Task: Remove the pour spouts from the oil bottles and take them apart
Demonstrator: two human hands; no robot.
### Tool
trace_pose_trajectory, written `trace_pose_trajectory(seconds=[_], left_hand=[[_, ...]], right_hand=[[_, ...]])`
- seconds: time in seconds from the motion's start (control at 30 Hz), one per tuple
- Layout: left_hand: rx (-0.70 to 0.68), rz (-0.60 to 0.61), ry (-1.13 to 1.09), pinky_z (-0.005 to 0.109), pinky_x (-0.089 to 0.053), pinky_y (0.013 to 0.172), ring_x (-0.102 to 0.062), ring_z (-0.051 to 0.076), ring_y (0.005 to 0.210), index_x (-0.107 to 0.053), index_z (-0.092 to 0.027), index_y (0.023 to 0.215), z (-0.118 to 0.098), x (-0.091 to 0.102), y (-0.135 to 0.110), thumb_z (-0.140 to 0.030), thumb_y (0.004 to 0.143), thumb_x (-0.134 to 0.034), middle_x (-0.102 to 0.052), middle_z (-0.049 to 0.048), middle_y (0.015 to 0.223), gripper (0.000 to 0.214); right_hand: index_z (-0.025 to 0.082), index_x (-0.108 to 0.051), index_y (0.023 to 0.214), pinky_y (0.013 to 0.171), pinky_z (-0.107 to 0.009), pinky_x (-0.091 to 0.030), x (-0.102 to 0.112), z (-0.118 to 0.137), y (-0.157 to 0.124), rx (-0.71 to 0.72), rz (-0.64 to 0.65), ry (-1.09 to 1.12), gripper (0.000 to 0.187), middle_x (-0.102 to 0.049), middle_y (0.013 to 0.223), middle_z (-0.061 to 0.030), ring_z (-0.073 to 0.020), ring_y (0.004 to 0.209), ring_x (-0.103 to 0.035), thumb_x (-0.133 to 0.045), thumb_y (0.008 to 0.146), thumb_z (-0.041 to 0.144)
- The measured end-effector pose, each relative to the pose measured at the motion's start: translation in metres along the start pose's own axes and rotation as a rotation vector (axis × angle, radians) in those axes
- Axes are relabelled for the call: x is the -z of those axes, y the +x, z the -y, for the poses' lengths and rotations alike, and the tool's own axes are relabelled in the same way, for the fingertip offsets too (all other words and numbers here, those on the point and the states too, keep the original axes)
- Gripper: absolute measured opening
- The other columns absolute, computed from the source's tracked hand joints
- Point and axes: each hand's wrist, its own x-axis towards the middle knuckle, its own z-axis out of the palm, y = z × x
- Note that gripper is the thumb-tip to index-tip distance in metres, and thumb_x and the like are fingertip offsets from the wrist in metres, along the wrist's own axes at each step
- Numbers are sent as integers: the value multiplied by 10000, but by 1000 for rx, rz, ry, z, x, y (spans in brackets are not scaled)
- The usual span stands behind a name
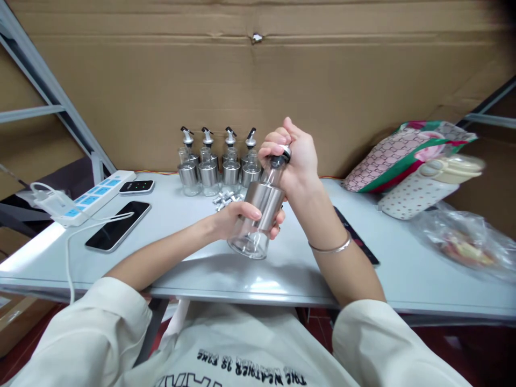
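Observation:
A glass oil bottle [266, 200] with a steel sleeve is held tilted above the table, its top leaning right. My left hand [242, 215] wraps round its lower body, thumb across the sleeve. Up at the neck, my right hand [292, 150] is closed round the pourer top [285, 155]; a black collar shows below the fingers, and the spout is hidden in the hand. Behind stand several like bottles in two rows: the front ones, such as this bottle [208, 173], have bare necks, while the rear ones carry pourer spouts [230, 137]. Small silvery pieces [224, 200] lie in a pile before them.
To the left are a power strip [99, 194], a phone [118, 226] with a white cable, and a small black-screened device [137, 186]. On the right sit a pink patterned bag [387, 156], a dotted drink bottle [423, 188], a plastic bag [467, 242] and a dark flat device [357, 236]. Cardboard [161, 80] walls the back.

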Motion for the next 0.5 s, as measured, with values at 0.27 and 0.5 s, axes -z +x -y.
trace_pose_trajectory(seconds=[0.27,0.5], left_hand=[[-217,-434,627,298,-431,680,-564,152,718,-497,-175,959,-8,4,5,-198,473,-786,-571,-2,807,566],[14,-157,392,311,-452,632,-589,157,632,-533,-158,884,-11,10,2,-220,522,-734,-609,14,746,419]], right_hand=[[220,-237,491,367,-246,-321,0,14,-4,-113,161,-111,568,-252,433,84,-56,319,-254,-532,826,572],[217,-235,512,420,-226,-331,24,10,5,-267,305,-232,539,-230,448,106,-31,342,-219,-552,841,503]])
